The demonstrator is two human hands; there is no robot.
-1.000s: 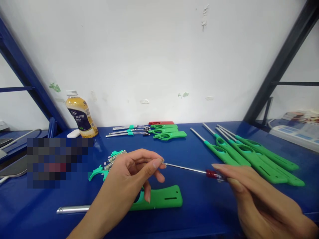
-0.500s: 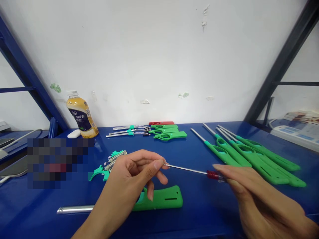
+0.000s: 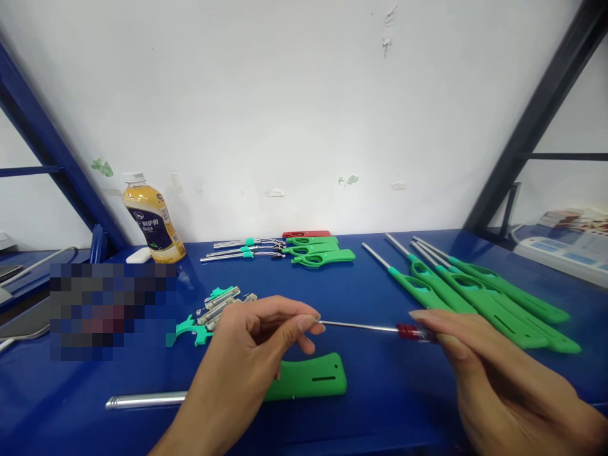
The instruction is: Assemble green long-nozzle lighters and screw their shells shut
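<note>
A screwdriver [image 3: 361, 326] with a thin metal shaft and a clear red handle lies level between my two hands. My right hand [image 3: 513, 380] grips its handle between thumb and fingers. At the other end, thumb and fingertips of my left hand [image 3: 256, 361] pinch round the tip; any small piece there is hidden. Below my left hand a green long-nosed lighter [image 3: 308, 377] rests on the blue table, its metal tube pointing left, its middle covered by my wrist. Left of that hand lie teal plastic triggers [image 3: 190, 328] and clear fuel cartridges [image 3: 221, 307].
Several green lighters [image 3: 494, 304] with tubes lie at the right. At the back are green handle shells [image 3: 327, 256], a red one [image 3: 306, 234] and metal tubes with wires [image 3: 228, 256]. A drink bottle [image 3: 154, 221] stands back left beside a white case [image 3: 139, 255]. A wall borders the table.
My left fingers have closed more tightly round the screwdriver tip. The screwdriver has tilted closer to level, its tip slightly lower. The view has shifted slightly; the lighter lies as before.
</note>
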